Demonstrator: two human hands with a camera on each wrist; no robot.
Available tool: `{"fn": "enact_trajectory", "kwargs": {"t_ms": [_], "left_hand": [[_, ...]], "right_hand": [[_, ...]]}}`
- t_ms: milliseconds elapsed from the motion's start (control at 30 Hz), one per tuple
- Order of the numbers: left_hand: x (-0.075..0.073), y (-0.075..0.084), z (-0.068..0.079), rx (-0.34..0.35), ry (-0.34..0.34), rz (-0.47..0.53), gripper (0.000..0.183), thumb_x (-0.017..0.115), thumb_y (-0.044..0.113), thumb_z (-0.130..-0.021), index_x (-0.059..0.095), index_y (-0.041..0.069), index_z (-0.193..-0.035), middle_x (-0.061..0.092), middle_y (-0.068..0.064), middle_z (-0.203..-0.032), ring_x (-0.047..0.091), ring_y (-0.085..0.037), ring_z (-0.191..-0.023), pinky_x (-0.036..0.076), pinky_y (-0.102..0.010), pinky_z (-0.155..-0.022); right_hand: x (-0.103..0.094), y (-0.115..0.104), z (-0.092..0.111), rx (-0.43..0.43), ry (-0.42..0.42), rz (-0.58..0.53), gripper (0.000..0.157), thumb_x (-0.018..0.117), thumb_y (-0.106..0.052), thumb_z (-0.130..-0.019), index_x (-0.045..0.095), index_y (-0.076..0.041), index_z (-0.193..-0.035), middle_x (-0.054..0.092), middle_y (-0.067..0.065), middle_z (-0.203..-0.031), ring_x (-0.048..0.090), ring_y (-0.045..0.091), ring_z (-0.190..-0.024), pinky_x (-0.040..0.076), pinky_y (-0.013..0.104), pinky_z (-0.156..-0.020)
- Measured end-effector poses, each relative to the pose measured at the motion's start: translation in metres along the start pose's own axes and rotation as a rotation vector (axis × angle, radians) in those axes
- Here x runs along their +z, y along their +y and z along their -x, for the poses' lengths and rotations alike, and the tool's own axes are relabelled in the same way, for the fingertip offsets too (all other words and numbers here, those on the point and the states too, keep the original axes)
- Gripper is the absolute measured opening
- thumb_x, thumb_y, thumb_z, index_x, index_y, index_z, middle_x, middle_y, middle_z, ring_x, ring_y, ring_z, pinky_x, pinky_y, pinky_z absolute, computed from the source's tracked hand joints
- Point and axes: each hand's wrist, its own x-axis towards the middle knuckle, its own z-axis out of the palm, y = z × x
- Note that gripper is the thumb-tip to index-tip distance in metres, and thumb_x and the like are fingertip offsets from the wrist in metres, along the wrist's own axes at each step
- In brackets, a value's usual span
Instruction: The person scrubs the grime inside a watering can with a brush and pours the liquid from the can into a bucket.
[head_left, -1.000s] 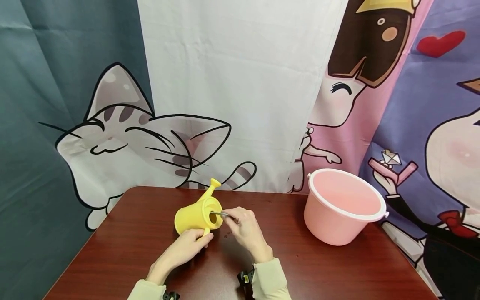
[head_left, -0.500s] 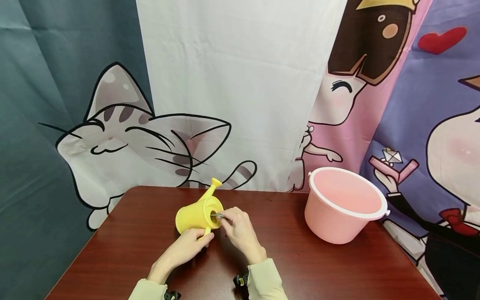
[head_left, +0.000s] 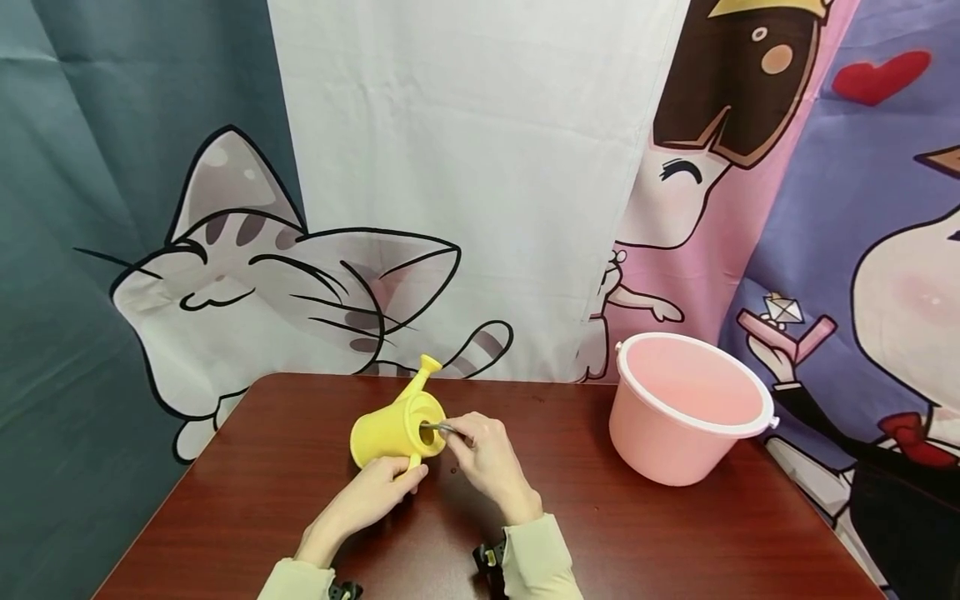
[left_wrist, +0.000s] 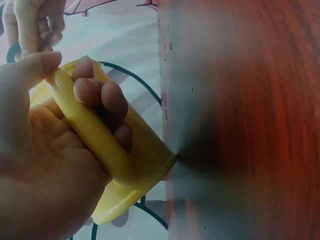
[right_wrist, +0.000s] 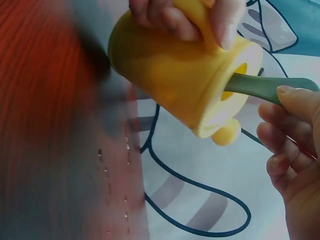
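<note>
A yellow watering can [head_left: 378, 433] is tilted over the table, its opening turned toward the right and its spout pointing up and away. My left hand [head_left: 367, 500] grips the can's handle, with fingers curled round it in the left wrist view. On the right side, my right hand [head_left: 491, 467] pinches a slim grey-green handle [right_wrist: 260, 89] between thumb and fingers. That handle runs into the can's opening. Its far end is hidden inside, so I cannot tell what kind of tool it is. The can's lower base edge lies at or close to the tabletop.
A pink bucket [head_left: 667, 446] with a white rim stands on the right of the dark red wooden table [head_left: 585, 533]. Small water drops [right_wrist: 126, 145] lie on the tabletop by the can. A printed cartoon curtain [head_left: 480, 167] hangs behind the table.
My right hand moves slightly left toward the can's opening and then back right, still pinching the handle. My left hand and the watering can stay nearly still.
</note>
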Motion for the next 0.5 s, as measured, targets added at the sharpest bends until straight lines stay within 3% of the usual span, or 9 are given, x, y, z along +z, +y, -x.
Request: {"fn": "enact_trajectory", "kwargs": {"t_ms": [267, 500], "left_hand": [[0.0006, -0.0028, -0.0003, -0.023, -0.007, 0.017, 0.043, 0.041, 0.046, -0.089, 0.057, 0.011, -0.071, 0.05, 0.005, -0.057, 0.046, -0.011, -0.05, 0.04, -0.027, -0.048], [0.0008, -0.0039, 0.0, -0.029, 0.002, 0.013, 0.046, 0.041, 0.049, -0.088, 0.057, 0.01, -0.07, 0.049, 0.005, -0.056, 0.046, -0.011, -0.051, 0.039, -0.026, -0.048]], "right_hand": [[-0.0094, -0.0025, -0.0012, -0.007, 0.035, 0.004, 0.009, 0.065, -0.011, -0.08, 0.069, -0.016, -0.086, 0.056, -0.013, -0.072, 0.044, -0.001, -0.061, 0.037, 0.013, -0.053], [-0.0041, -0.0034, -0.0013, 0.019, 0.034, 0.001, 0.008, 0.062, -0.014, -0.082, 0.068, -0.015, -0.086, 0.055, -0.013, -0.072, 0.044, 0.001, -0.059, 0.036, 0.013, -0.051]]}}
